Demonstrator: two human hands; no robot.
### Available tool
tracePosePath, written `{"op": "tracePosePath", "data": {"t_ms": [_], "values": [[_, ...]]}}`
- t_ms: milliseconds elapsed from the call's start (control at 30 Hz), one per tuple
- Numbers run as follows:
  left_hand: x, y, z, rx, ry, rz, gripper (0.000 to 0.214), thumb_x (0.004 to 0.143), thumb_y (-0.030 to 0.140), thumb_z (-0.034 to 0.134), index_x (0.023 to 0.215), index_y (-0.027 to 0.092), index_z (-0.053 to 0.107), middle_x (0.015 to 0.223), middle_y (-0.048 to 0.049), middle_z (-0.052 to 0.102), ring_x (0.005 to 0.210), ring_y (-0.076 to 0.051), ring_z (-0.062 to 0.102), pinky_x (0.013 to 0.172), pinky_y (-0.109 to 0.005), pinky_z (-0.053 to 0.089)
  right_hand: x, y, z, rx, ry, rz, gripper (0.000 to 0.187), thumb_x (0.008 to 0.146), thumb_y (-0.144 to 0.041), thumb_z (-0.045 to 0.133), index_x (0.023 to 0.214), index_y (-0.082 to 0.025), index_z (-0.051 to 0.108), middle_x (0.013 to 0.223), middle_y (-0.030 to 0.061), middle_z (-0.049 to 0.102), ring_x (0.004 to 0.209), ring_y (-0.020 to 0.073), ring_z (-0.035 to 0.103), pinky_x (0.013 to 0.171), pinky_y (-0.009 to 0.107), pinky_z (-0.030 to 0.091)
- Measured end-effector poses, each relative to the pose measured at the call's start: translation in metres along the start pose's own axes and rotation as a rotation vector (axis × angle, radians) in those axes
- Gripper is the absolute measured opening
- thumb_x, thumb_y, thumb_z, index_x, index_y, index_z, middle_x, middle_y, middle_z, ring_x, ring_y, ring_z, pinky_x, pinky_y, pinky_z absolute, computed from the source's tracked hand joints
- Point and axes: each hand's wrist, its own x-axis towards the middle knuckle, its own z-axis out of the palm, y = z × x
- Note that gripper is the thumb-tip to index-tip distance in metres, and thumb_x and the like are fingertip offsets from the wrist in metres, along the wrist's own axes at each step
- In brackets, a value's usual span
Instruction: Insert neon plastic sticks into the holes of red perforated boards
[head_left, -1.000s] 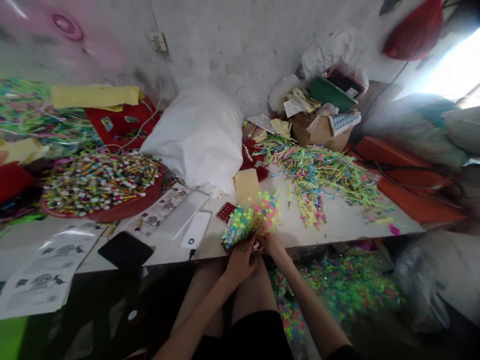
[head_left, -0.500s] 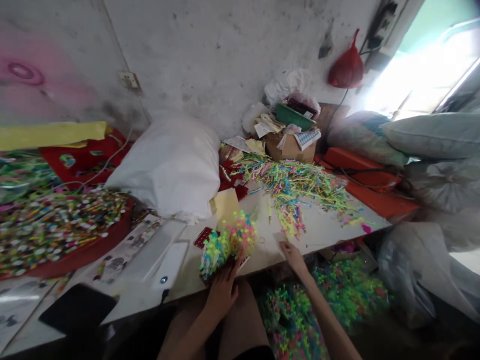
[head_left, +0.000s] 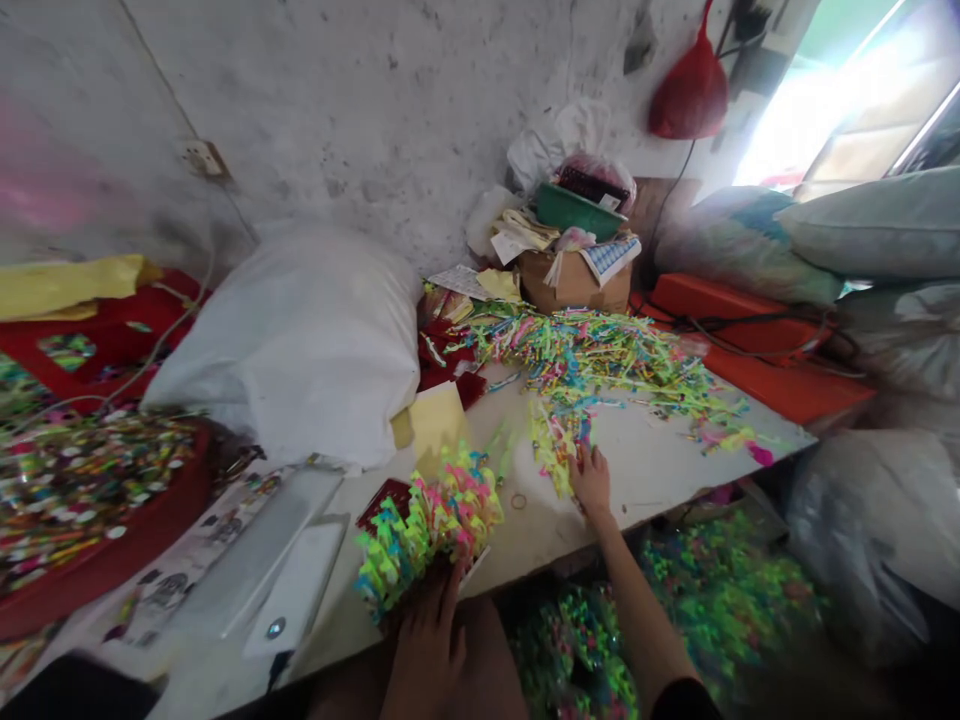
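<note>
My left hand [head_left: 431, 630] lies at the near side of a bunch of small plastic pieces [head_left: 431, 520] in green, yellow, pink and blue, standing packed together at the table's front edge. Its fingers are stretched out against the bunch, and what lies under them is partly hidden. To the right, my right hand [head_left: 591, 480] is open over the near end of a loose heap of similar thin, colourful pieces [head_left: 600, 350]. The fingertips touch pieces there, with no held piece visible. Between the hands, a small ring [head_left: 518, 501] lies on the white table [head_left: 645, 460].
A big white sack [head_left: 300, 340] stands behind on the left, beside a red basin [head_left: 112, 560] of mixed small parts. A cardboard box [head_left: 570, 285] is at the back. Bags of colourful pieces [head_left: 720, 590] lie below the table edge on the right.
My right hand has moved forward from the table's front edge to the near end of the heap. The left hand stays at the bunch. The camera view has shifted.
</note>
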Motion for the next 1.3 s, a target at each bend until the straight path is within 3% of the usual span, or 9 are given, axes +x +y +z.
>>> {"op": "tracePosePath", "data": {"t_ms": [200,400,633,733,833,967,1067,1167,1300], "values": [[0.0,0.01,0.002,0.077,-0.004,-0.034,0.074,0.083,0.016,0.041,0.146,0.017,0.002,0.126,-0.0143,0.052,0.11,-0.026,0.053,0.094,-0.041,0.04,-0.057,-0.065,0.006,0.06,0.052,0.025,0.046,0.09,-0.037,0.037,0.125,-0.013,0.054,0.133,0.0191,0.046,0.127,0.0302,0.034,0.101,0.049,0.028],[0.004,0.016,-0.006,0.046,-0.051,-0.064,0.077,0.082,0.015,0.043,0.146,0.017,0.0,0.127,-0.0161,0.051,0.111,-0.028,0.052,0.095,-0.043,0.038,-0.096,-0.098,-0.006,0.197,-0.012,0.061,0.043,0.089,-0.035,0.035,0.118,-0.012,0.056,0.134,0.0212,0.043,0.128,0.0304,0.031,0.1,0.053,0.028],[0.001,0.02,-0.009,-0.146,-0.104,-0.097,0.07,0.083,0.02,0.043,0.145,0.014,0.01,0.135,-0.0167,0.043,0.122,-0.027,0.044,0.099,-0.043,0.037,-0.077,-0.12,-0.029,0.242,-0.059,0.192,0.041,0.085,-0.034,0.038,0.1,-0.006,0.063,0.133,0.0265,0.043,0.128,0.0339,0.031,0.104,0.054,0.019],[-0.009,0.016,-0.01,-0.205,-0.112,-0.105,0.062,0.084,0.022,0.043,0.141,0.013,0.023,0.135,-0.0162,0.043,0.123,-0.027,0.043,0.1,-0.042,0.037,-0.061,-0.116,-0.04,0.373,-0.082,0.225,0.034,0.079,-0.035,0.046,0.081,-0.009,0.068,0.112,0.0247,0.06,0.116,0.0326,0.045,0.098,0.048,0.03],[-0.022,0.013,-0.015,-0.217,-0.113,-0.118,0.053,0.083,0.022,0.043,0.135,0.016,0.037,0.135,-0.0144,0.043,0.124,-0.027,0.041,0.101,-0.045,0.036,-0.052,-0.103,-0.055,0.559,-0.182,0.288,0.04,0.075,-0.046,0.049,0.071,-0.01,0.067,0.077,0.0165,0.068,0.084,0.0259,0.059,0.074,0.036,0.044],[-0.034,0.012,-0.025,-0.213,-0.119,-0.154,0.049,0.082,0.019,0.044,0.131,0.016,0.042,0.135,-0.0136,0.043,0.126,-0.027,0.039,0.103,-0.047,0.034,-0.057,-0.097,-0.082,0.938,-0.216,0.392,0.048,0.067,-0.056,0.057,0.078,-0.01,0.066,0.065,0.0046,0.065,0.058,0.0139,0.053,0.054,0.025,0.041],[-0.038,0.014,-0.03,-0.206,-0.129,-0.187,0.048,0.082,0.02,0.045,0.13,0.017,0.044,0.135,-0.0128,0.044,0.127,-0.028,0.038,0.105,-0.049,0.032,-0.072,-0.109,-0.105,1.132,-0.275,0.342,0.045,0.061,-0.053,0.067,0.082,-0.014,0.062,0.064,-0.0007,0.062,0.052,0.009,0.05,0.048,0.021,0.038],[-0.038,0.014,-0.031,-0.193,-0.147,-0.187,0.048,0.082,0.02,0.046,0.13,0.016,0.044,0.136,-0.0143,0.043,0.127,-0.028,0.038,0.105,-0.05,0.03,-0.094,-0.129,-0.126,1.204,-0.367,0.27,0.048,0.06,-0.048,0.072,0.093,-0.017,0.057,0.07,-0.0013,0.064,0.05,0.0091,0.053,0.045,0.02,0.041],[-0.037,0.012,-0.031,-0.196,-0.185,-0.176,0.051,0.081,0.018,0.046,0.132,0.016,0.042,0.138,-0.0149,0.041,0.129,-0.027,0.036,0.107,-0.049,0.028,-0.12,-0.153,-0.143,1.203,-0.535,0.245,0.054,0.065,-0.054,0.069,0.104,-0.02,0.052,0.083,0.0036,0.068,0.062,0.0168,0.064,0.051,0.026,0.051]]}}
